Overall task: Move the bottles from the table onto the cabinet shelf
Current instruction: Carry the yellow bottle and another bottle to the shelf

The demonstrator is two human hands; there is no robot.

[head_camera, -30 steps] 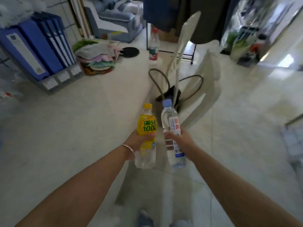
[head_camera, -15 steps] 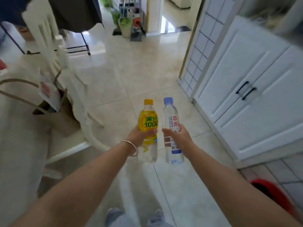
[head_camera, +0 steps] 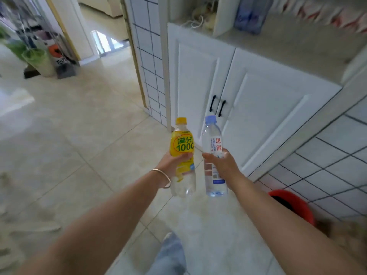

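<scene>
My left hand (head_camera: pixel 172 160) grips a clear bottle with a yellow label and yellow cap (head_camera: pixel 182 145), held upright. Beside it, my right hand (head_camera: pixel 222 164) grips a clear water bottle with a white label and pale blue cap (head_camera: pixel 212 139), also upright. Both bottles are held out in front of me over the tiled floor. Ahead and to the right stands the white cabinet (head_camera: pixel 258 108) with two doors and black handles. Its open shelf (head_camera: pixel 294 46) runs along the top, with blue-wrapped bottles (head_camera: pixel 250 13) standing at the back.
A red bucket (head_camera: pixel 294 205) sits on the floor at the lower right by a tiled wall. A tiled pillar (head_camera: pixel 148 56) stands left of the cabinet, with a doorway beyond. Plant pots and clutter (head_camera: pixel 39 60) are at far left. My foot (head_camera: pixel 170 253) shows below.
I have turned right, away from the table and chair, which have left the view. The cabinet is now closer and more central, its shelf visible. Both hands still hold the bottles.
</scene>
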